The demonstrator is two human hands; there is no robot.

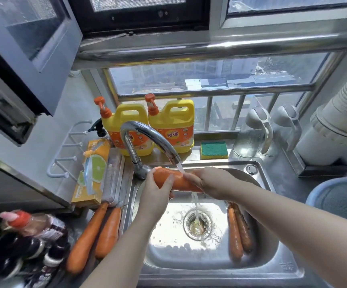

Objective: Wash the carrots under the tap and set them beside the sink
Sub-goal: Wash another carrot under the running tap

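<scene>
One carrot [176,181] is gripped under the tap [147,136] by left hand [156,196] and right hand [212,185]; next, placement left of the sink [220,275] seems needed.

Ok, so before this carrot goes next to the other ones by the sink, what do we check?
1. Firm hold: left hand and right hand both grip the carrot. Ok.
2. Water reaching it: the stream from the tap lands on the carrot. Ok.
3. Clean all round: its underside is hidden. Cannot tell.
4. Room beside the sink: two carrots on the counter lie there, with bottles close by. Cannot tell.
5. Every carrot washed: two carrots in the basin are not yet set out. Not ok.
</scene>
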